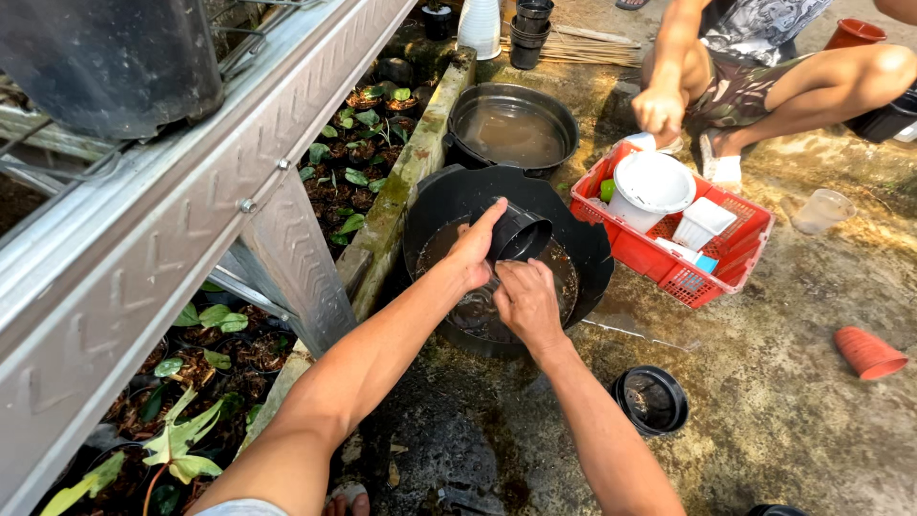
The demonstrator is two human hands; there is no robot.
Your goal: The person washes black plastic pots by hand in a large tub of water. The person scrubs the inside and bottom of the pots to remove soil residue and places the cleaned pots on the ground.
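While both hands work over the big black basin (592, 250) of muddy water, the small black plastic pot (521, 235) sits tipped on its side just above the water, mouth facing right/away from the wearer. Left hand (475, 250) is clasped round the pot's base end, fingers wrapped on the wall, so that grip is closed on the pot. Right hand (527, 301) is just below and beside it, touching near the rim w/ fingers curled; can't tell if it's pinching the pot or only rubbing it.

Judgement, to do this well: keep the left grip firm near the base so the pot doesn't slip, rotate it bit by bit, let the right fingers scrub rim + inside, and stay low over the basin so splashes land in it.

Nearby: a 2nd basin (513, 127) of cloudy water behind, a red crate (731, 258) w/ white containers to the right, 1 more black pot (650, 400) on the wet concrete floor (783, 401). Another person's hand (659, 110) reaches toward the crate.
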